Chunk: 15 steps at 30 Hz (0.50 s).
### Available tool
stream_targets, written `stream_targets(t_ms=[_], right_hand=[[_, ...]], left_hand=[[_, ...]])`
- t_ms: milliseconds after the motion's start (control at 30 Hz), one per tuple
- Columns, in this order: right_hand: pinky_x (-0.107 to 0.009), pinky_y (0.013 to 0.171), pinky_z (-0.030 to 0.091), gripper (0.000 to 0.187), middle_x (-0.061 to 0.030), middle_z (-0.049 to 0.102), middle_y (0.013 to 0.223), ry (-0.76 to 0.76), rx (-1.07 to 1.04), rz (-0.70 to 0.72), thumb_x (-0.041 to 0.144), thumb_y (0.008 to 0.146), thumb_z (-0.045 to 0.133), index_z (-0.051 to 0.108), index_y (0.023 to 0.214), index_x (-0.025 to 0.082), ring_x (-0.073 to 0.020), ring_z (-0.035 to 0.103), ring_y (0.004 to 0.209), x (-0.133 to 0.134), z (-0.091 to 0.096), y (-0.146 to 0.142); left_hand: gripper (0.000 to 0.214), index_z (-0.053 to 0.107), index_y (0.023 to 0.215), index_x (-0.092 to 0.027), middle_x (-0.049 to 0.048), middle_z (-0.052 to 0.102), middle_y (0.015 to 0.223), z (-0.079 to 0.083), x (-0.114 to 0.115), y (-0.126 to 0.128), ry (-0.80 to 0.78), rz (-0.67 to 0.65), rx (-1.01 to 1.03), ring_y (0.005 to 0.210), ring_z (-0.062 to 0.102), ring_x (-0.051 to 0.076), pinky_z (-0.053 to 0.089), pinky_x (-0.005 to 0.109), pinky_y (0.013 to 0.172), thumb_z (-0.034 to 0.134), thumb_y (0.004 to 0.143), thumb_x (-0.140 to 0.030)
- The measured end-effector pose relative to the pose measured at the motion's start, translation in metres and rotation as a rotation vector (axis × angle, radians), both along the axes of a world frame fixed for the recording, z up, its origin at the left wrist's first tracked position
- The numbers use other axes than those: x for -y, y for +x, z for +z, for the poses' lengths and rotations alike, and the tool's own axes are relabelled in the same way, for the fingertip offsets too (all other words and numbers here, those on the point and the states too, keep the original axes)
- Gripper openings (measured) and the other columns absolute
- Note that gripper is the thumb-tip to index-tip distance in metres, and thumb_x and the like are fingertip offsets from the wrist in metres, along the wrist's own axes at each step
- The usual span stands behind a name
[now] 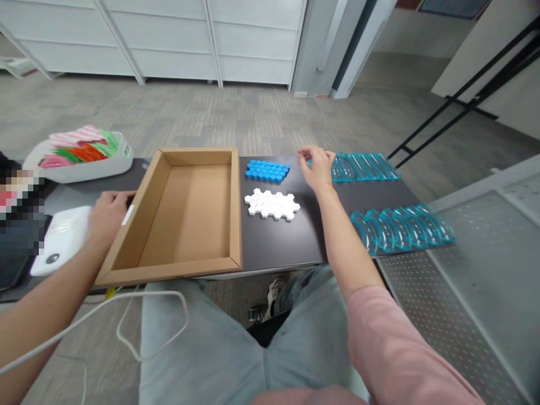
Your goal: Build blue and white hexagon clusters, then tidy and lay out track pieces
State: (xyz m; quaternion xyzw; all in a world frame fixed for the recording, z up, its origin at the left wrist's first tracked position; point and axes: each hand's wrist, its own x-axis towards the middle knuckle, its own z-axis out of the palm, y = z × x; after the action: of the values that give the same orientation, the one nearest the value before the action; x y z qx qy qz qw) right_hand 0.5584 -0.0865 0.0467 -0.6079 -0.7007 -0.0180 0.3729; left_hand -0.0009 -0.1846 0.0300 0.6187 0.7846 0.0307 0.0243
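Teal-edged clear pieces (367, 167) lie in a row on the counter's (291, 247) far right; the loosely curled right hand (307, 156) is at their left end, its hold unclear. The left hand (107, 212), part-bent, is by the cardboard tray's (189, 214) left wall, grip unreadable. Light edge contact should keep the row aligned.

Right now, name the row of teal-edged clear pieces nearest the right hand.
The far row, beside the right hand; the other row lies toward the near edge of the table.
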Motion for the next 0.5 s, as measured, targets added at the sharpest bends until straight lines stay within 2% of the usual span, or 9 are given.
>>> stream_targets(t_ms=[133,267,400,500], right_hand=[[-0.051,0.115,0.040,0.021,-0.0092,0.084,0.110,-0.029,-0.066,-0.015,0.026,0.105,0.056,0.074,0.115,0.026,-0.0298,0.074,0.104,0.026,-0.010,-0.008],[-0.048,0.106,0.050,0.019,-0.0062,0.080,0.099,-0.087,-0.226,0.041,0.035,0.102,0.057,0.071,0.112,0.028,-0.0286,0.071,0.093,0.057,-0.027,-0.012],[-0.046,0.095,0.057,0.029,-0.0078,0.078,0.098,-0.119,-0.434,0.026,0.053,0.100,0.058,0.068,0.111,0.029,-0.0296,0.069,0.091,0.088,-0.040,-0.012],[-0.047,0.092,0.060,0.040,-0.0089,0.076,0.103,-0.169,-0.507,-0.003,0.064,0.094,0.063,0.067,0.115,0.029,-0.0302,0.069,0.092,0.111,-0.047,-0.013]], left_hand=[[0.074,0.063,0.168,-0.008,0.0326,0.060,0.159,0.012,0.009,0.013,0.008,-0.020,0.058,0.145,0.059,0.049,0.052,0.066,0.124,0.043,0.104,-0.040],[0.074,0.061,0.169,-0.008,0.0333,0.057,0.163,0.020,0.015,0.021,0.012,-0.032,0.099,0.149,0.057,0.050,0.050,0.067,0.126,0.040,0.107,-0.042],[0.071,0.063,0.166,-0.007,0.0342,0.058,0.165,0.026,0.017,0.024,0.003,-0.031,0.141,0.150,0.058,0.050,0.048,0.066,0.128,0.035,0.110,-0.041],[0.074,0.065,0.163,-0.006,0.0350,0.057,0.166,0.025,0.017,0.024,0.015,-0.042,0.185,0.153,0.056,0.050,0.045,0.068,0.131,0.030,0.113,-0.048]])
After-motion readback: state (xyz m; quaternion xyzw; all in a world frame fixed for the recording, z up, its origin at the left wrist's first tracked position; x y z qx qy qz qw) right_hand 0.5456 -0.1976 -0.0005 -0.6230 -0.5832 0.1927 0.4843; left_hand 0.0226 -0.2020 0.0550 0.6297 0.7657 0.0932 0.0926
